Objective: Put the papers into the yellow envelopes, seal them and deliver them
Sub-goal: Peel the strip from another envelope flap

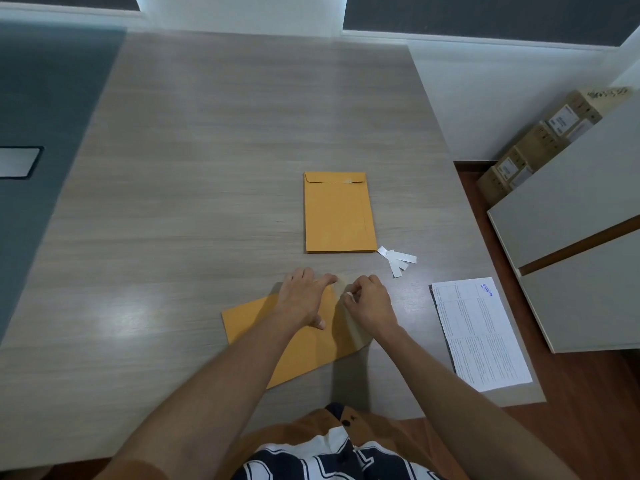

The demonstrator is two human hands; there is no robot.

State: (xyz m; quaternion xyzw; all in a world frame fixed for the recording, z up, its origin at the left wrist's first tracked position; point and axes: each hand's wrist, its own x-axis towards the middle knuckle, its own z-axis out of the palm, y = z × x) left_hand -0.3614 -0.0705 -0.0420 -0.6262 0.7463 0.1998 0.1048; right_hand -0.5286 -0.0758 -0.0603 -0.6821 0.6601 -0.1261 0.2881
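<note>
1. A person stands at the near edge of a grey wooden bench (207, 150), with both bare arms stretched over it.
2. The left hand (304, 299) lies flat, fingers straight, and presses on a yellow envelope (256, 323) that lies at an angle on the bench, near the person.
3. The right hand (370, 303) has its grip closed: the fingertips pinch a small white strip (349, 295) at the open flap of this envelope.
4. A pile of yellow envelopes (337, 216) lies further away, near the middle of the bench, flaps folded down.
5. Just beside its near right corner lie some peeled white strips (396, 259).
6. A printed paper (485, 337) lies at the right edge of the bench, well apart from the hands.
7. Cardboard boxes (540, 143) stand on the floor by the wall at the right.
</note>
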